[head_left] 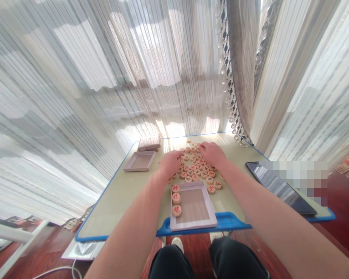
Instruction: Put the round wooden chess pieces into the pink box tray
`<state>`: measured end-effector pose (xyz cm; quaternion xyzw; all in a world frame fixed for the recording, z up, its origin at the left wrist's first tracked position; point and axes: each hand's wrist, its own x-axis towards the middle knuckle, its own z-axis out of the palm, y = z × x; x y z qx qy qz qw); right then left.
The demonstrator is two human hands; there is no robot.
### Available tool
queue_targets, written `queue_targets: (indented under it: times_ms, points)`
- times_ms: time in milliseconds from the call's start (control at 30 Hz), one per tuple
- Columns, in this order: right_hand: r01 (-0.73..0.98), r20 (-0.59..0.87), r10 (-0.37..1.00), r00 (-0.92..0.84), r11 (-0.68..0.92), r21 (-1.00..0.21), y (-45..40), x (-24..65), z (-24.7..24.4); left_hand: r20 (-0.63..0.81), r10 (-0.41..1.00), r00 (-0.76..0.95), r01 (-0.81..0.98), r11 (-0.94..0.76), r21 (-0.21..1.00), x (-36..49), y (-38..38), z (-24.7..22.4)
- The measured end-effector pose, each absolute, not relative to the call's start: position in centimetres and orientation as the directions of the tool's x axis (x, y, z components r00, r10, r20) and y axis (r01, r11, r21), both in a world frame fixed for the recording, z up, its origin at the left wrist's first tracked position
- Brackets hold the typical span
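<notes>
Tabletop: pale green with blue edging (113, 201); carries both trays, the piece pile and a dark tablet-like slab (279, 188) at right.
Near tray: shallow, pale pinkish walls, at the near edge (193, 203); three red-marked pieces (176, 198) in a column along its left wall.
Far tray: similar, far left, greyish-brown inner floor showing (140, 160); wrapped-looking pack (149, 142) just behind.
Right hand: reached forward to the far right of the pile, fingers bent inward (211, 153); grip on a piece, can't tell.
Left hand: at the pile's left side, back up, fingers curled toward the pieces (172, 163); closed or apart, can't tell.
Loose pieces: round, pale wood-coloured discs, red or black characters, clustered between the hands, beyond the near tray (204, 174).
</notes>
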<state>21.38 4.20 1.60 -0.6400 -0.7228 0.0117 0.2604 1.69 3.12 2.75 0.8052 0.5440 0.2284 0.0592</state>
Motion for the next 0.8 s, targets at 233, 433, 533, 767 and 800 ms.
queue_targets:
  times_ms: [233, 433, 533, 767, 800]
  points:
    - [0.936, 0.336, 0.935, -0.111, 0.211, -0.280, 4.5, 21.7, 1.2, 0.299, 0.887, 0.352, 0.857, -0.434, 0.277, 1.6, 3.2, 2.6]
    - [0.939, 0.329, 0.941, -0.085, 0.186, -0.290, 5.1, 21.6, 0.5, 0.300, 0.882, 0.362, 0.861, -0.440, 0.255, 1.7, 3.2, 2.6]
    - [0.931, 0.359, 0.932, -0.043, 0.168, -0.325, 5.4, 21.8, 0.3, 0.300, 0.882, 0.364, 0.865, -0.439, 0.243, 1.7, 3.3, 2.6]
    - [0.936, 0.329, 0.943, -0.048, 0.157, -0.315, 5.7, 22.5, 0.1, 0.254, 0.914, 0.316, 0.896, -0.375, 0.239, 1.3, 3.3, 2.3]
    - [0.936, 0.328, 0.944, -0.037, 0.147, -0.320, 5.7, 22.6, 0.1, 0.245, 0.917, 0.314, 0.900, -0.369, 0.230, 1.3, 3.3, 2.3]
